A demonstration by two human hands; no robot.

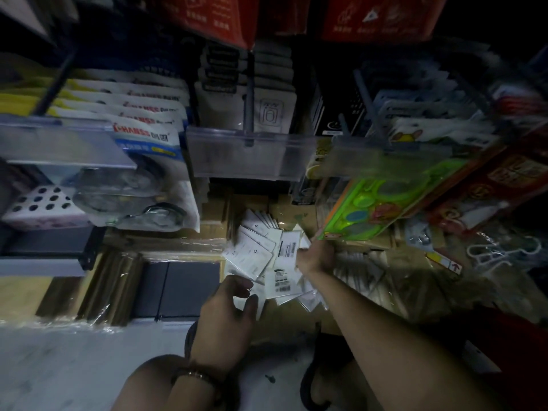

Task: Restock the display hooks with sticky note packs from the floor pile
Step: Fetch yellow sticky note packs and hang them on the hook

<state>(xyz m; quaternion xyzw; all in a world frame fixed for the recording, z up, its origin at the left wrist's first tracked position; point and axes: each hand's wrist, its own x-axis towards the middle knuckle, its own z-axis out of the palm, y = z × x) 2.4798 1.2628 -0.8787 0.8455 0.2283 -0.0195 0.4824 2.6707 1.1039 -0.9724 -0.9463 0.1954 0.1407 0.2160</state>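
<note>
A loose pile of white sticky note packs [261, 253] lies on brown cartons on the floor, below the display hooks [249, 114]. My right hand [314, 256] reaches into the right side of the pile, its fingers curled among the packs; I cannot tell whether it holds one. My left hand [228, 312] hovers at the pile's near left edge, fingers loosely curled, with nothing in them that I can see. Dark and white packs hang on the middle hook behind a clear price holder [252, 155].
Tape packs [148, 137] hang at the left, a green toy pack [382, 203] and red packs at the right. Wrapped cartons [112, 280] and a dark box [184, 286] sit on the floor to the left. White hangers [498, 253] lie at the right.
</note>
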